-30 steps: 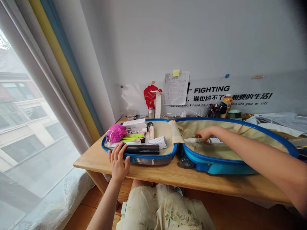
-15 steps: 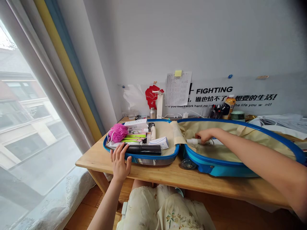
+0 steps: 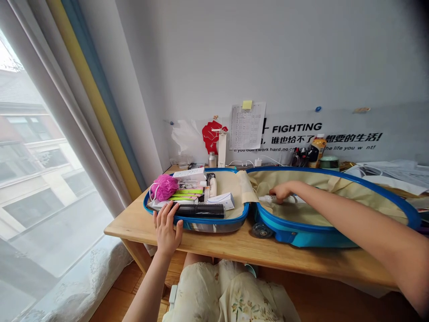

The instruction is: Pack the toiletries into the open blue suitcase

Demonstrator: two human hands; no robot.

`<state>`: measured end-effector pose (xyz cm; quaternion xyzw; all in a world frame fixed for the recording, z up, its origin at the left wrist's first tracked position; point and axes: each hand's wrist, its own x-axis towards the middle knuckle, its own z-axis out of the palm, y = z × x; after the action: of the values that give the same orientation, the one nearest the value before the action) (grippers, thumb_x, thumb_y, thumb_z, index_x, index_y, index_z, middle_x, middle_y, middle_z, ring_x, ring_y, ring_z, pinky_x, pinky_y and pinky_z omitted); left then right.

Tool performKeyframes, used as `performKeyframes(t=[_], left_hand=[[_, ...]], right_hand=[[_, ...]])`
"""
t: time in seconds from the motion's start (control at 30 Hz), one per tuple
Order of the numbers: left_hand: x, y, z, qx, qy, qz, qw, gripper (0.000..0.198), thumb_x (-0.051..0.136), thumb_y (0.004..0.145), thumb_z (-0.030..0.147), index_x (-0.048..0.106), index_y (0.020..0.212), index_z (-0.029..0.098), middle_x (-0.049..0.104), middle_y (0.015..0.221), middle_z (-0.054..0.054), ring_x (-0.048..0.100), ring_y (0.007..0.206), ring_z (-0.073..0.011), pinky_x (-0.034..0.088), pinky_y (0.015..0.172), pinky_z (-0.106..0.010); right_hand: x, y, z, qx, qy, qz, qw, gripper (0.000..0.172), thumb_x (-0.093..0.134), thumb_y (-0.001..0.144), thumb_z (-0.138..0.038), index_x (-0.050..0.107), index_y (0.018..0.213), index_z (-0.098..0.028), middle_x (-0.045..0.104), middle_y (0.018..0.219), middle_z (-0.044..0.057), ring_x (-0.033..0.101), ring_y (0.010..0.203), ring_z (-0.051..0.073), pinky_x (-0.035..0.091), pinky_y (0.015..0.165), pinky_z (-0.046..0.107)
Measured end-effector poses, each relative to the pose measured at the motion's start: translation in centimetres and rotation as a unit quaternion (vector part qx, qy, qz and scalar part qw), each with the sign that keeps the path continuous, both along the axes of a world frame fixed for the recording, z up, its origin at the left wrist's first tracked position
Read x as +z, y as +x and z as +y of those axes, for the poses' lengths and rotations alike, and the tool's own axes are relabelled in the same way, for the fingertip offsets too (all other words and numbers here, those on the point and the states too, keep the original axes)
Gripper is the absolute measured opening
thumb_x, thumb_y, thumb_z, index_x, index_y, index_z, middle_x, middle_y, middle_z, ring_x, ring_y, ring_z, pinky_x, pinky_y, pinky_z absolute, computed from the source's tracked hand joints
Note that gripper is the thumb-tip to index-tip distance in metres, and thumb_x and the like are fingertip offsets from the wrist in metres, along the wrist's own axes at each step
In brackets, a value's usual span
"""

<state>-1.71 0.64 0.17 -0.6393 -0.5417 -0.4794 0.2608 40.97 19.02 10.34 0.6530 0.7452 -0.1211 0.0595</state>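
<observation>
Across the wooden table point(image 3: 134, 222), from the head view, a blue suitcase point(image 3: 318, 239) is lying wide open, its two halves spreading side by side! Into the right half the right hand point(image 3: 282, 190) is reaching, and its fingers are closing around a white bottle point(image 3: 266, 198), gripping it about the middle. That bottle is lying lengthwise in the half's near-hinge end, low over the beige lining; whether it is touching the cloth, I cannot tell.

Over on the other side, the left hand point(image 3: 167, 230) is staying empty-palmed and open, its fingers spreading over the near blue rim, their tips reaching the left end of a long black case point(image 3: 204, 210). Behind that case the left half is filling up nicely: a pink bath puff point(image 3: 165, 187) is sitting in the left corner, bright green packets point(image 3: 186, 193) are lying beside it, a white box point(image 3: 190, 174) is resting at the back, and a small blue-and-white box point(image 3: 223, 201) is leaning in toward the right.

Behind the suitcase, an orange-topped bottle point(image 3: 317, 150) is standing beside a green jar point(image 3: 329, 163), and above, a printed sheet point(image 3: 248, 127) is hanging on the wall.
</observation>
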Motion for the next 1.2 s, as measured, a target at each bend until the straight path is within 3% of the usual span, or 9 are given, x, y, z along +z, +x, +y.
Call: performKeyframes(t=[0.1, 0.2, 0.33, 0.4, 0.5, 0.6, 0.8, 0.9, 1.2], left_hand=[[-0.1, -0.1, 0.0, 0.000, 0.000, 0.002, 1.000, 0.048, 0.037, 0.099, 0.042, 0.054, 0.136, 0.019, 0.057, 0.138, -0.014, 0.045, 0.133, -0.0267, 0.015, 0.120, -0.046], [0.0, 0.0, 0.0, 0.000, 0.000, 0.003, 1.000, 0.047, 0.037, 0.099, 0.042, 0.054, 0.136, 0.019, 0.056, 0.139, -0.014, 0.046, 0.133, -0.0267, 0.015, 0.120, -0.046], [0.1, 0.1, 0.0, -0.002, 0.002, 0.002, 1.000, 0.047, 0.037, 0.099, 0.042, 0.055, 0.135, 0.019, 0.057, 0.138, -0.014, 0.045, 0.133, -0.0265, 0.014, 0.120, -0.046], [0.1, 0.2, 0.0, -0.001, 0.003, -0.004, 1.000, 0.047, 0.037, 0.099, 0.042, 0.056, 0.134, 0.019, 0.057, 0.138, -0.014, 0.046, 0.133, -0.0266, 0.015, 0.120, -0.046], [0.1, 0.2, 0.0, 0.000, 0.000, -0.005, 1.000, 0.047, 0.037, 0.099, 0.042, 0.057, 0.134, 0.019, 0.057, 0.138, -0.014, 0.045, 0.133, -0.0265, 0.015, 0.120, -0.046], [0.1, 0.2, 0.0, -0.002, 0.003, -0.005, 1.000, 0.047, 0.037, 0.099, 0.042, 0.057, 0.133, 0.019, 0.058, 0.137, -0.014, 0.046, 0.132, -0.0264, 0.015, 0.120, -0.045], [0.0, 0.3, 0.0, 0.001, -0.013, -0.017, 1.000, 0.048, 0.037, 0.098, 0.043, 0.057, 0.135, 0.020, 0.058, 0.138, -0.013, 0.044, 0.134, -0.0271, 0.014, 0.120, -0.046], [-0.1, 0.2, 0.1, 0.001, -0.015, -0.012, 1.000, 0.048, 0.038, 0.098, 0.042, 0.056, 0.136, 0.020, 0.057, 0.139, -0.013, 0.044, 0.135, -0.0272, 0.014, 0.120, -0.046], [0.0, 0.2, 0.0, 0.005, -0.013, -0.010, 1.000, 0.048, 0.037, 0.098, 0.042, 0.056, 0.136, 0.020, 0.058, 0.138, -0.013, 0.045, 0.134, -0.0269, 0.014, 0.120, -0.046]], right_hand=[[0.3, -0.2, -0.1, -0.001, -0.095, -0.017, 0.995, 0.037, 0.058, 0.093, -0.040, 0.060, 0.122, -0.017, 0.061, 0.122, 0.008, 0.062, 0.105, 0.019, 0.054, 0.089, 0.040], [1.4, 0.1, -0.6, 0.000, -0.107, 0.001, 0.994, 0.035, 0.057, 0.094, -0.041, 0.061, 0.119, -0.017, 0.062, 0.121, 0.007, 0.061, 0.104, 0.019, 0.054, 0.090, 0.040], [4.2, 1.0, -1.4, 0.004, -0.054, 0.088, 0.995, 0.022, 0.067, 0.084, -0.021, 0.065, 0.104, -0.014, 0.065, 0.114, 0.011, 0.061, 0.104, 0.021, 0.050, 0.091, 0.034], [6.0, 1.3, -1.9, 0.003, -0.013, 0.155, 0.988, 0.027, 0.065, 0.077, -0.009, 0.063, 0.104, -0.013, 0.065, 0.116, 0.014, 0.060, 0.108, 0.024, 0.047, 0.091, 0.030], [8.3, 0.4, -2.6, -0.006, 0.032, 0.267, 0.963, 0.036, 0.054, 0.083, -0.013, 0.054, 0.119, -0.015, 0.062, 0.123, 0.017, 0.058, 0.113, 0.025, 0.049, 0.089, 0.030], [9.6, -3.1, -3.0, -0.010, 0.046, 0.361, 0.931, 0.036, 0.047, 0.090, -0.022, 0.048, 0.126, -0.016, 0.062, 0.122, 0.016, 0.060, 0.108, 0.021, 0.053, 0.085, 0.029], [7.9, -13.6, -2.1, -0.049, -0.018, 0.393, 0.918, 0.023, 0.052, 0.092, -0.029, 0.054, 0.111, -0.015, 0.066, 0.095, 0.008, 0.062, 0.076, 0.013, 0.056, 0.069, 0.027], [6.3, -17.1, -1.8, -0.066, -0.059, 0.362, 0.928, 0.027, 0.057, 0.093, -0.035, 0.057, 0.111, -0.014, 0.065, 0.095, 0.006, 0.062, 0.077, 0.013, 0.055, 0.068, 0.028], [3.9, -19.4, -1.9, -0.073, -0.130, 0.266, 0.952, 0.036, 0.058, 0.093, -0.041, 0.060, 0.118, -0.015, 0.064, 0.112, 0.007, 0.063, 0.094, 0.016, 0.056, 0.081, 0.036]])
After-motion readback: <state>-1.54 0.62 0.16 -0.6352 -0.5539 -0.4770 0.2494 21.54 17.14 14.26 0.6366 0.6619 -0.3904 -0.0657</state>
